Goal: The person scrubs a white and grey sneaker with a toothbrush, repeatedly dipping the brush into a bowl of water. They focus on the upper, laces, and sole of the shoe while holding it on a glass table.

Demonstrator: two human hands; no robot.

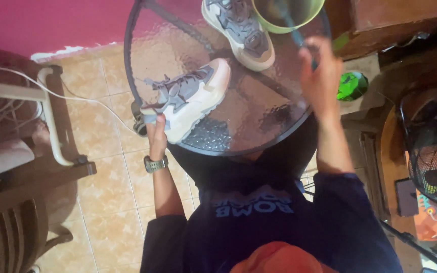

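Head view, right hand [320, 76] holding brush [295, 33] in green bowl [309, 15]

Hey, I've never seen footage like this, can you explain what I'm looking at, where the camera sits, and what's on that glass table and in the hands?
This is one picture from a camera worn on a person's head, looking down at their own two bare hands. Below them is a round glass table. The left hand grips the near sneaker by one end, at the table's edge. A second sneaker lies farther back, beside a green bowl. The right hand is raised near the bowl and holds a thin, blurred thing I cannot identify.
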